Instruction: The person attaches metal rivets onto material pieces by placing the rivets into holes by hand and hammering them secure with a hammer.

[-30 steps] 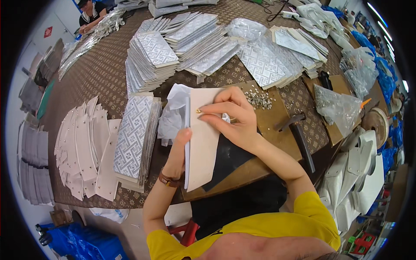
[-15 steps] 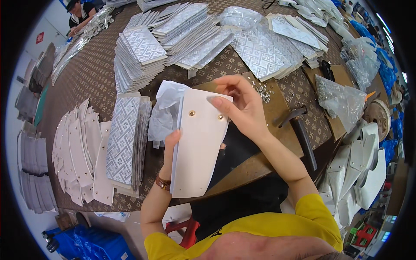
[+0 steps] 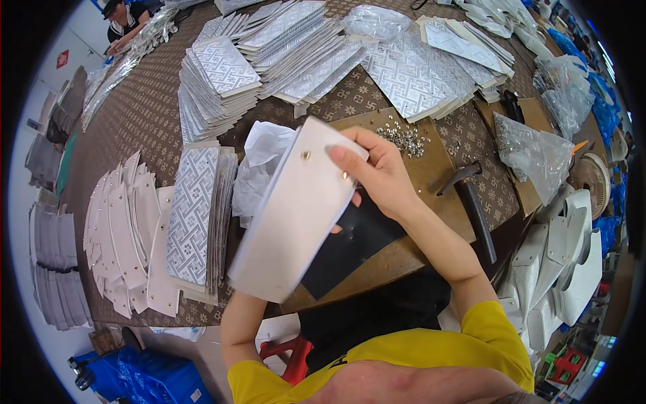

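Observation:
A cream panel (image 3: 296, 209) with gold-coloured rivets near its upper end tilts over the table's front edge, blurred at its lower end. My right hand (image 3: 377, 168) pinches its upper right corner, thumb on the face. Behind the panel, most of my left hand (image 3: 356, 198) is hidden; only fingertips show past the right edge, gripping it from the back. Beneath lies a black sheet (image 3: 356, 242) on a brown board (image 3: 431, 222). Crumpled white wrapping (image 3: 266, 145) sits left of the panel. A hammer (image 3: 471, 209) rests right of my right forearm.
Small metal rivets (image 3: 404, 138) are scattered on the board. To the left stand a silver-patterned stack (image 3: 192, 215) and fanned riveted cream panels (image 3: 124, 229). More patterned stacks (image 3: 222, 67) fill the back. A clear bag (image 3: 531, 151) and white pieces (image 3: 558, 262) are at right.
The panel has turned clockwise, its lower end swinging left. My left hand has gone from its left edge to behind it, while my right hand keeps the upper right corner.

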`<action>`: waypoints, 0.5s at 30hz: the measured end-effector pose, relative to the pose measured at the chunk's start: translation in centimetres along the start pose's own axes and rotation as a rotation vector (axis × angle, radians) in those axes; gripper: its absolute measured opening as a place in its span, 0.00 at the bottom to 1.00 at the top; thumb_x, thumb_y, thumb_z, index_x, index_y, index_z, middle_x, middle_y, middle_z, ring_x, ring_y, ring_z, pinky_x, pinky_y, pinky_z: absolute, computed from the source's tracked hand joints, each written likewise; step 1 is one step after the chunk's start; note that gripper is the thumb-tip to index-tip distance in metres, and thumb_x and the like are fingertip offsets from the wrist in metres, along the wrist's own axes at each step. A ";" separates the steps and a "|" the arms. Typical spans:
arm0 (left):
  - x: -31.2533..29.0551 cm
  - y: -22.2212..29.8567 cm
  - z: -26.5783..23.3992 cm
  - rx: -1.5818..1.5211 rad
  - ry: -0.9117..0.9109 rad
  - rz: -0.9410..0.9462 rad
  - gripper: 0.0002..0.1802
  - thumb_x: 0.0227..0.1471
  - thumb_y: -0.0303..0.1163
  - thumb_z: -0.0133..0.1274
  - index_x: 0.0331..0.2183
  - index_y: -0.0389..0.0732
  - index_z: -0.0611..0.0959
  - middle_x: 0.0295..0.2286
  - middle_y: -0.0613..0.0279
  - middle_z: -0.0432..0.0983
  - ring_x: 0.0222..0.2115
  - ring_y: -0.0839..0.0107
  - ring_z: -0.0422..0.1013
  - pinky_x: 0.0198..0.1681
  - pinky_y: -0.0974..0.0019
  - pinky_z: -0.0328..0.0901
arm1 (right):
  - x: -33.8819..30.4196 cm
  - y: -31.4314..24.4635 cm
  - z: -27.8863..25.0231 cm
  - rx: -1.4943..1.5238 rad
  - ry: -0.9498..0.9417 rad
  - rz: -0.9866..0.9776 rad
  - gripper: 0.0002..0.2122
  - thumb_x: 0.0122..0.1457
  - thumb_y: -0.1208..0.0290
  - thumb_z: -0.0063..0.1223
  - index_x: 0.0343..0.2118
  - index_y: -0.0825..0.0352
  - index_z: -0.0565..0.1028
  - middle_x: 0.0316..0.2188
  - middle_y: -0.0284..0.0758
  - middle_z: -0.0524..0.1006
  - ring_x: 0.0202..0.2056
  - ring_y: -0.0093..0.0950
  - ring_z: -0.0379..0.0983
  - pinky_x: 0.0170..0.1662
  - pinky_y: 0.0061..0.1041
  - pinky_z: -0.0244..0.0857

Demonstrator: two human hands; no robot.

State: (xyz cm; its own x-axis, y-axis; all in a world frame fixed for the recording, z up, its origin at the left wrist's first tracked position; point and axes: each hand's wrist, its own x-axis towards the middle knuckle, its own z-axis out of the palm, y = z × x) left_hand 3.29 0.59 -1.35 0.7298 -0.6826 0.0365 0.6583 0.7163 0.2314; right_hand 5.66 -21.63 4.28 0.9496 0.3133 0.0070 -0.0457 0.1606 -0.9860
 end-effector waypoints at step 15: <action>-2.4 5.1 3.5 0.631 0.145 0.965 0.60 0.53 0.79 0.48 0.69 0.42 0.59 0.58 0.43 0.66 0.50 0.48 0.71 0.56 0.44 0.67 | 2.2 4.6 -0.9 -0.653 0.003 -0.341 0.06 0.66 0.70 0.62 0.39 0.67 0.81 0.33 0.33 0.81 0.32 0.26 0.80 0.34 0.29 0.75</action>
State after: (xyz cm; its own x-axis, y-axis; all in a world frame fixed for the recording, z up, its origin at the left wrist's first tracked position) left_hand 4.20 5.37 3.12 0.9193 0.1595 0.3599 -0.3618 0.7025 0.6129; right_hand 7.86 -21.07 -0.35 0.8788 0.3430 0.3318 0.4457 -0.3419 -0.8273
